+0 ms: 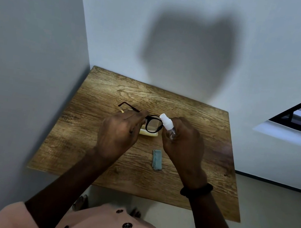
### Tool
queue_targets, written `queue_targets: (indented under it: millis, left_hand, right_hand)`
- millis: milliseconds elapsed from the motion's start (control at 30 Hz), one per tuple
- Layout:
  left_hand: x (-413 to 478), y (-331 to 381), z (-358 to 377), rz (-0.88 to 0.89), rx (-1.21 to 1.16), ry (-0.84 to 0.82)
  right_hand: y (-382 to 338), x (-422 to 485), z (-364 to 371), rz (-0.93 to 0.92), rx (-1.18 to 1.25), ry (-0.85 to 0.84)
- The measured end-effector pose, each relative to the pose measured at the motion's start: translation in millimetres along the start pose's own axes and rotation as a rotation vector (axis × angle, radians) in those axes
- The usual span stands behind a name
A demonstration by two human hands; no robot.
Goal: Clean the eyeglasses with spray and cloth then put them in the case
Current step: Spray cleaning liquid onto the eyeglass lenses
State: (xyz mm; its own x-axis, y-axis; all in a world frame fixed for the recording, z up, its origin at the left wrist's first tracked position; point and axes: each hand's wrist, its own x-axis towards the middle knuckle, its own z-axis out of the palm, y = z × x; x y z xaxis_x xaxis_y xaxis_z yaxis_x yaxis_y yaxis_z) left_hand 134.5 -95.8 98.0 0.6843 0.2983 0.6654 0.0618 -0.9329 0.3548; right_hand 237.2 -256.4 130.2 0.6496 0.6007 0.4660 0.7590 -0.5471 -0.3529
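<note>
I am working on the spraying step. My left hand (119,130) is gripping the eyeglasses (153,124) with its fingers curled round the frame near one hinge, holding them up above the middle of the surface (195,104). My right hand (184,143) is wrapping round the spray bottle (169,125), fingers closed about its clear body. I cannot tell whether a finger is sitting on the pump.

The glasses are lying with their long axis running from left to right across my view. One temple arm is sticking out to the far left, and the one lens that shows is sitting just beside the bottle's white top. The bottle is tilting, its long axis slanting up from my right palm with the top toward that lens.

Next I judge I am needing a press on the pump while keeping the lens square to the nozzle, then a reach for the folded cloth (157,160) lying nearer me. A pale yellow thing (149,133), probably the case, is resting on the surface under the glasses.
</note>
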Motion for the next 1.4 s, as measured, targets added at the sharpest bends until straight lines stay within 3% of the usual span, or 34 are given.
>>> queue_targets:
  millis: [133,267,433,500,667,933,1100,1400]
  left_hand:
    - [-0.6,4.6,-2.7,-0.166,-0.183,0.012]
    - [-4.2,2.7,2.4,-0.447,-0.373,-0.016]
    - [-8.0,15.8,15.5,-0.924,-0.894,-0.235]
    - [-6.7,21.8,14.4,-0.995,-1.065,-0.309]
    - [-1.9,25.2,16.7,-1.056,-1.240,-0.308]
    - [-1.6,23.6,19.1,-1.005,-1.521,-0.343]
    - [0.6,21.3,20.4,-0.967,-1.489,-0.274]
    - [7.3,7.9,22.4,-0.937,-1.233,0.086]
  right_hand:
    - [15.9,4.6,-2.7,0.018,0.056,0.055]
    - [35.3,15.0,-7.7,0.155,0.468,0.095]
    - [25.6,12.0,-16.5,0.236,0.779,0.075]
    - [21.6,10.4,-16.5,0.239,0.843,0.059]
    - [17.4,8.4,-13.7,0.224,0.934,0.021]
    - [14.6,5.2,-9.8,0.258,1.132,-0.030]
    - [12.1,6.9,-11.1,0.267,1.158,-0.013]
    - [12.4,-3.3,-6.0,0.396,1.113,0.038]
